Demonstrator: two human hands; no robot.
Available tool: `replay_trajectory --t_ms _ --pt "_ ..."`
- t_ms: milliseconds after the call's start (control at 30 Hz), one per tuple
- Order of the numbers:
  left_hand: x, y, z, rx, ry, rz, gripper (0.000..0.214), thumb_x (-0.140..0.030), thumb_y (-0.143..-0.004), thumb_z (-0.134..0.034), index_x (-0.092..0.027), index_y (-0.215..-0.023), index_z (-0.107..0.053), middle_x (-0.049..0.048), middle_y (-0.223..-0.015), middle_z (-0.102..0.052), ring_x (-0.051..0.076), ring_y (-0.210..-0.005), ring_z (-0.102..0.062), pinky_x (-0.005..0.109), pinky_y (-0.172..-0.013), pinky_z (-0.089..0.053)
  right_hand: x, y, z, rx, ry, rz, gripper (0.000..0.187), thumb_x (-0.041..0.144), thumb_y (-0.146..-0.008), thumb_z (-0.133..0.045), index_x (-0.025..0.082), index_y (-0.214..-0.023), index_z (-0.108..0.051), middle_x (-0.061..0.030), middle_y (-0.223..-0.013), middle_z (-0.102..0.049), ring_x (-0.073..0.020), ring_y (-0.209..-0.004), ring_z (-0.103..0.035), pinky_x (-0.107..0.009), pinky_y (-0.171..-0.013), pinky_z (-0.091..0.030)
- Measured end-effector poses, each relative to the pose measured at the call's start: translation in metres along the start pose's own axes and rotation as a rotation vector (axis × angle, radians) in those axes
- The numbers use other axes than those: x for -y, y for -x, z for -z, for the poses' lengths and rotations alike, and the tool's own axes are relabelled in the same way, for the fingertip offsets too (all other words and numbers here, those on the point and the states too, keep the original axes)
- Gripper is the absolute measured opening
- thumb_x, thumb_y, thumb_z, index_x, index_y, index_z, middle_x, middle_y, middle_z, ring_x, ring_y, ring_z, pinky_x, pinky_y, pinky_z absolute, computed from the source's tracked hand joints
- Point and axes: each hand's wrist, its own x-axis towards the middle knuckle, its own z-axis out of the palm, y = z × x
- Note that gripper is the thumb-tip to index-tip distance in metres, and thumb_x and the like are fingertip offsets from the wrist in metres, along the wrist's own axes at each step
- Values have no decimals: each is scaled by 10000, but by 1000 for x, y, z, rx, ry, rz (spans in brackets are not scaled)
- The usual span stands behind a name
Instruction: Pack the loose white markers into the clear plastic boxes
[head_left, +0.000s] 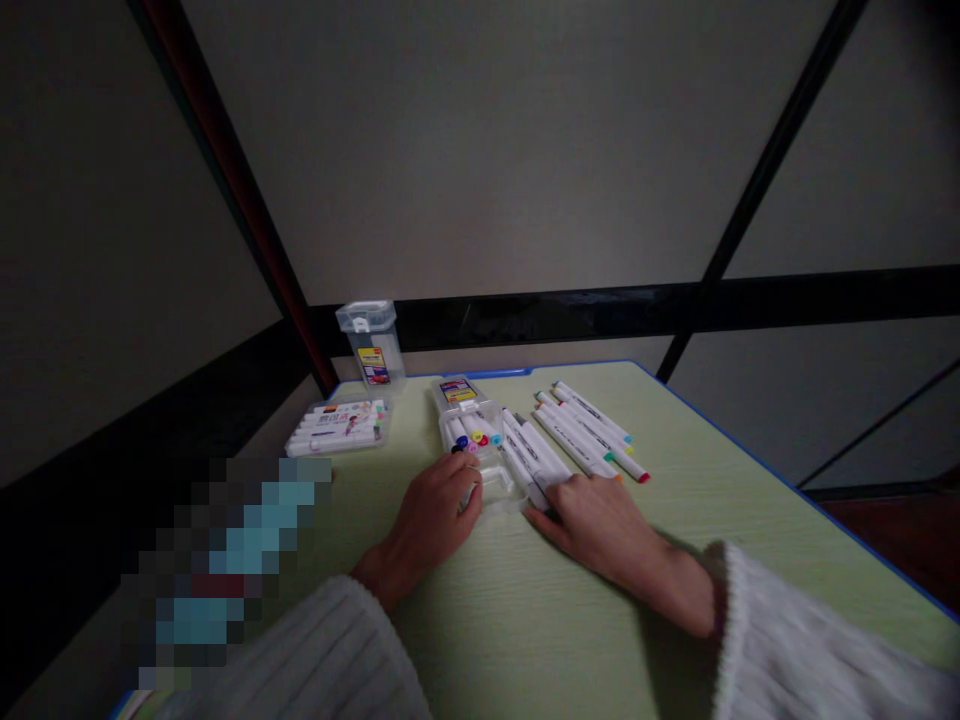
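Note:
A clear plastic marker case [491, 470] lies open on the pale green table [525, 620], with a few white markers with coloured caps [472, 434] in it. My left hand [431, 520] rests against the case's left side, fingers curled on its edge. My right hand [600, 525] lies on the table just right of the case, its fingertips on the near ends of the white markers [529, 455] lying beside it. Both arms wear white knitted sleeves.
Several more white markers [592, 430] lie in a row at the right. A flat pack of markers [341, 425] lies at the left, and a clear upright box [370, 345] stands at the back left. The table has a blue edge; dark bars frame the wall behind.

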Motion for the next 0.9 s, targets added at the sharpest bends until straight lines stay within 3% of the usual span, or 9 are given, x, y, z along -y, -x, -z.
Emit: replay_trajectory --t_ms 467,900 --pt "-2 0 2 36 23 2 131 -84 -777 -450 -158 -727 -547 48 -790 -596 157 -751 -574 269 -706 -489 1 -1 -3 -11 -43 12 312 265 -798 -456 123 -636 -681 -127 -623 -682 -187 -533 -622 -258 -473 -306" --pt "-2 1 2 38 24 0 128 -98 -791 -445 -157 -736 -544 46 -784 -591 154 -739 -562 268 -694 -481 0 -1 0 1 -80 -16 323 262 -814 -441 136 -636 -679 -124 -643 -697 -199 -541 -632 -275 -470 -257"
